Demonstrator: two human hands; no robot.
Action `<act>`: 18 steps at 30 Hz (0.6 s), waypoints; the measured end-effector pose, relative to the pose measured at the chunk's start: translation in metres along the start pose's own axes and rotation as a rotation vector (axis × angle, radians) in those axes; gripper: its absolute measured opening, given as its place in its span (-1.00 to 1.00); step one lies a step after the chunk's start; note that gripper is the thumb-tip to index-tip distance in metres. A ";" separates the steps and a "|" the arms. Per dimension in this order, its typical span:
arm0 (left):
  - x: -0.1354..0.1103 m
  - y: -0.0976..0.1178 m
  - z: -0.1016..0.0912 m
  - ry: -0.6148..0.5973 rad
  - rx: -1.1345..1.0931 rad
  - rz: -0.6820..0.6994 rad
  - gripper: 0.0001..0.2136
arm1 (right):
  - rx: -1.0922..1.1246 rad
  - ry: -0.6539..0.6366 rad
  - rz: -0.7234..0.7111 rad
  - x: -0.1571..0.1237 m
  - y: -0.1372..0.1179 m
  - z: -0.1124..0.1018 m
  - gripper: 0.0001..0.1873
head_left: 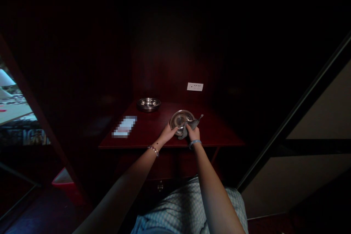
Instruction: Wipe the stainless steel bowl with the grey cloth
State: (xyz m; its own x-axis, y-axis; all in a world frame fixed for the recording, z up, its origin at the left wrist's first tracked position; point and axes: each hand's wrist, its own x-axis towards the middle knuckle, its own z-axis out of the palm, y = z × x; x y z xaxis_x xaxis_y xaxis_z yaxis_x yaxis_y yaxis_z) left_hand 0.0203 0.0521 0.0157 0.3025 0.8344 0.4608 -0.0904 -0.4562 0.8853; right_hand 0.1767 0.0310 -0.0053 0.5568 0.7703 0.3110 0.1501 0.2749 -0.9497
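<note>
Currently, the left hand (168, 134) is pinching the lower left rim of a round, shiny silver metal dish (178, 119), its grip closed with the thumb inside. The right hand (194, 134) is clasping a crumpled dark grey cloth (193, 123) against the dish's right side. The dish is tilting near the front edge of a dark red wooden tabletop (219, 133); whether they are touching, I cannot tell. Red surface is stretching rightward to the side edge, while stacked silver metal bowls (148, 105) are resting toward the back left corner.
</note>
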 end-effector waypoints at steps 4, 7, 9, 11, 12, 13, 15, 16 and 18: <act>0.002 -0.001 0.000 0.044 0.013 -0.064 -0.64 | -0.026 -0.002 0.009 -0.001 -0.002 0.000 -0.65; 0.003 -0.001 0.000 0.076 -0.029 -0.094 -0.61 | -0.014 -0.028 0.003 -0.002 -0.004 0.001 -0.68; 0.005 -0.002 0.000 0.096 -0.074 -0.108 -0.61 | -0.010 -0.044 -0.003 -0.003 -0.006 0.001 -0.69; 0.006 -0.004 -0.001 0.116 -0.105 -0.135 -0.62 | -0.018 -0.053 -0.007 -0.005 -0.007 0.001 -0.68; 0.007 -0.006 -0.001 0.125 -0.109 -0.150 -0.63 | -0.027 -0.055 -0.008 -0.005 -0.008 0.001 -0.68; 0.008 -0.007 -0.001 0.135 -0.105 -0.165 -0.64 | -0.036 -0.057 -0.008 -0.006 -0.009 0.000 -0.68; 0.009 -0.009 -0.002 0.150 -0.082 -0.183 -0.66 | -0.052 -0.062 -0.008 -0.007 -0.011 0.000 -0.69; 0.009 -0.009 -0.002 0.155 -0.068 -0.183 -0.66 | -0.055 -0.065 -0.007 -0.007 -0.012 0.000 -0.69; 0.008 -0.009 -0.002 0.158 -0.043 -0.161 -0.66 | -0.054 -0.063 -0.008 -0.007 -0.012 0.000 -0.68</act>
State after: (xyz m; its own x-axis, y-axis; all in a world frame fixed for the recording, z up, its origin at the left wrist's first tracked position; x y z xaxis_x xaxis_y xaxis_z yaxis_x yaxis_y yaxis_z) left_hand 0.0215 0.0637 0.0122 0.1645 0.9351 0.3140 -0.0947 -0.3019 0.9486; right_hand 0.1713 0.0224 0.0038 0.5033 0.8031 0.3190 0.1992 0.2513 -0.9472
